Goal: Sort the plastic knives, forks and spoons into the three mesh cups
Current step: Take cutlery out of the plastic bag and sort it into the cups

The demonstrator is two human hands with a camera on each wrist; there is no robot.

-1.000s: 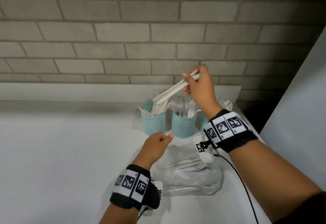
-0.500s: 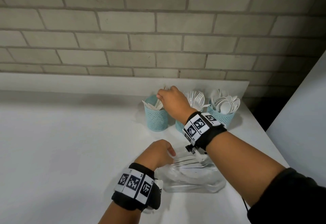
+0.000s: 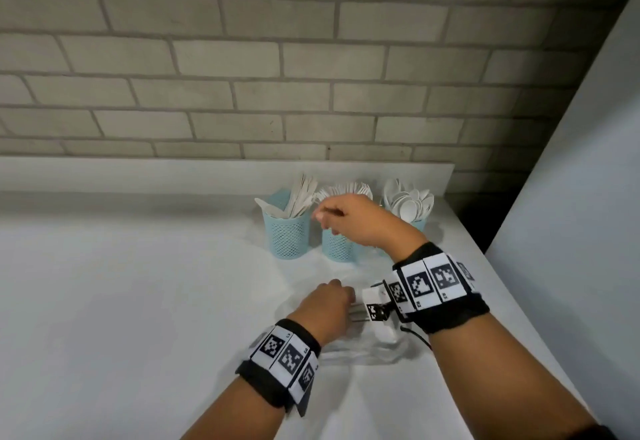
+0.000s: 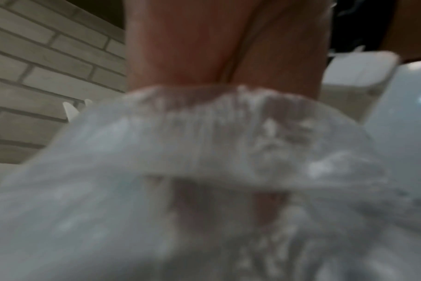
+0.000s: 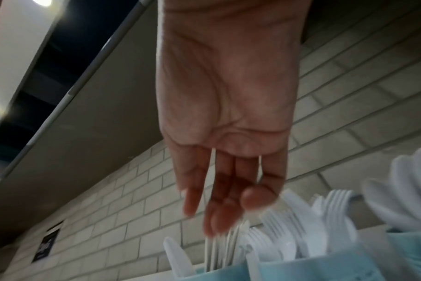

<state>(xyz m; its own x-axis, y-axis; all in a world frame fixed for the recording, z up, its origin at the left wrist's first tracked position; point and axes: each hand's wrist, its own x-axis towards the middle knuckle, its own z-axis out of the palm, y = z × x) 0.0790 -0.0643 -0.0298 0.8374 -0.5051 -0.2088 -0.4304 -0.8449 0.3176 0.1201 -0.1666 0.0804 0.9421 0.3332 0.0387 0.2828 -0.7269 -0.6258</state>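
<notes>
Three teal mesh cups stand in a row by the back ledge: the left cup (image 3: 286, 233) holds white knives (image 5: 214, 252), the middle cup (image 3: 336, 249) holds forks (image 5: 289, 226), and the right cup (image 3: 420, 224) holds spoons (image 5: 406, 192). My right hand (image 3: 323, 217) hovers in front of the middle cup, just right of the knives. Its fingers (image 5: 228, 190) are straight and hold nothing. Nearer to me, my left hand (image 3: 341, 297) grips the mouth of a clear plastic bag (image 3: 360, 353) that lies on the table. Thin white pieces show inside, too blurred to tell apart.
The white table (image 3: 138, 301) ends at a low ledge below the brick wall (image 3: 277, 93). A pale panel (image 3: 571, 197) rises along the table's right edge. A black cable (image 3: 415, 334) runs from my right wrist across the bag.
My right hand carried knives down into the left cup, let them go and has drawn back to the right, empty. The left hand has stayed on the bag.
</notes>
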